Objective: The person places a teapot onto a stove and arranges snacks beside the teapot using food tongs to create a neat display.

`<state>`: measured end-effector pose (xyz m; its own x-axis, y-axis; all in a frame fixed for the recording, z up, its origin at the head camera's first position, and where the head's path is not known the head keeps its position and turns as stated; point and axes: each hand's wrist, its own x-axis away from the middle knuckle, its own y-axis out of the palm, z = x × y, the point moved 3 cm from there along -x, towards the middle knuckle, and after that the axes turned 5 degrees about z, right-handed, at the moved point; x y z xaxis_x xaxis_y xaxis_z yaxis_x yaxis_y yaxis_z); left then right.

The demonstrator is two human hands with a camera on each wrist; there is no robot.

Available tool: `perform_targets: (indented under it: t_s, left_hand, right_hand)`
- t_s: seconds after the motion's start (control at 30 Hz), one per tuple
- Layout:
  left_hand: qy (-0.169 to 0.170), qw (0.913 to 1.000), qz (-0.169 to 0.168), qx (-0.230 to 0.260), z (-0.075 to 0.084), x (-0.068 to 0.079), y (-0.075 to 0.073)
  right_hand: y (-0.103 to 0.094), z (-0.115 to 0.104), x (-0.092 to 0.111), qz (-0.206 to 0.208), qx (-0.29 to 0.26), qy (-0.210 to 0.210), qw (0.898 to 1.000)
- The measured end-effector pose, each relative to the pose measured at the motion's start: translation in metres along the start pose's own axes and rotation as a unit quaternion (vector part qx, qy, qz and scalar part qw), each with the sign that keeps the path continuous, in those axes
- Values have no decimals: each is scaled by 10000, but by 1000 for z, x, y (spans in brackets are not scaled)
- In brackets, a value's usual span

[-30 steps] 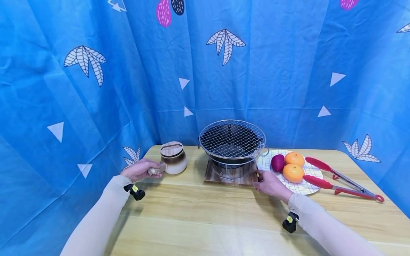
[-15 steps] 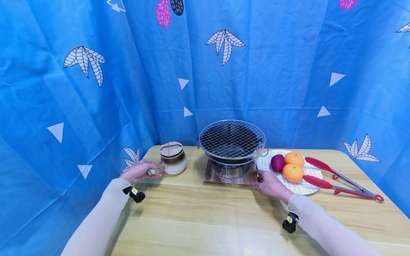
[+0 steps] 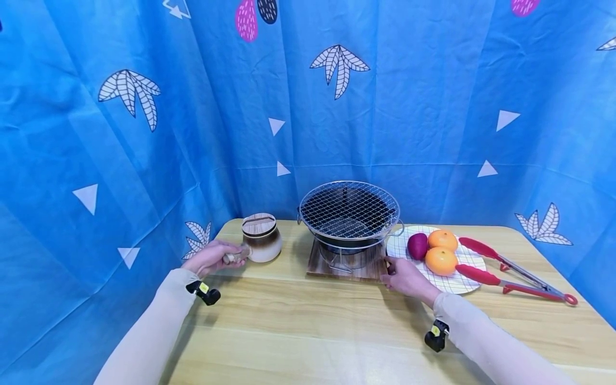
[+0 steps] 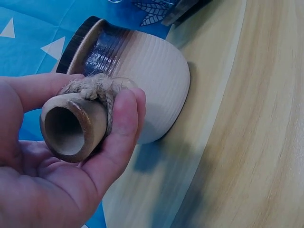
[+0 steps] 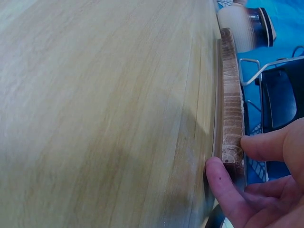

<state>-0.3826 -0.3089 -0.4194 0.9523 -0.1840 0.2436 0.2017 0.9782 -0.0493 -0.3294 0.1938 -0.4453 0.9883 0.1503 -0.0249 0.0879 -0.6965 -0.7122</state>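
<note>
My left hand (image 3: 212, 258) holds the hollow side handle (image 4: 88, 121) of a small brown-and-cream ceramic pot (image 3: 264, 247), its fingers and thumb around the handle where twine is wrapped. The pot stands upright at the table's back left, capped by a wooden lid (image 3: 259, 221). At the middle, my right hand (image 3: 409, 277) pinches the near right corner of a dark wooden board (image 5: 232, 104), thumb on top and a finger low at the edge. On that board stands a round black tabletop grill (image 3: 337, 243) with a wire mesh rack (image 3: 348, 208) over it.
Right of the grill, a white checked plate (image 3: 462, 289) carries two oranges (image 3: 441, 260) and a purple round fruit or vegetable (image 3: 417, 246). Red-handled tongs (image 3: 529, 276) lie with their ends on the plate. A blue patterned curtain (image 3: 409, 107) hangs behind the wooden table (image 3: 298, 331).
</note>
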Motion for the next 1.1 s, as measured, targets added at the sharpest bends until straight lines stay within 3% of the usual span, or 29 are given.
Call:
perform_targets:
  t_s: [0.6, 1.1]
  left_hand:
    - [-90, 9990, 151, 400, 11, 2, 2]
    - [83, 9993, 160, 319, 50, 0, 5]
  right_hand:
    - [1, 1, -1, 49, 34, -52, 10000]
    - [0, 0, -1, 7, -43, -18, 10000]
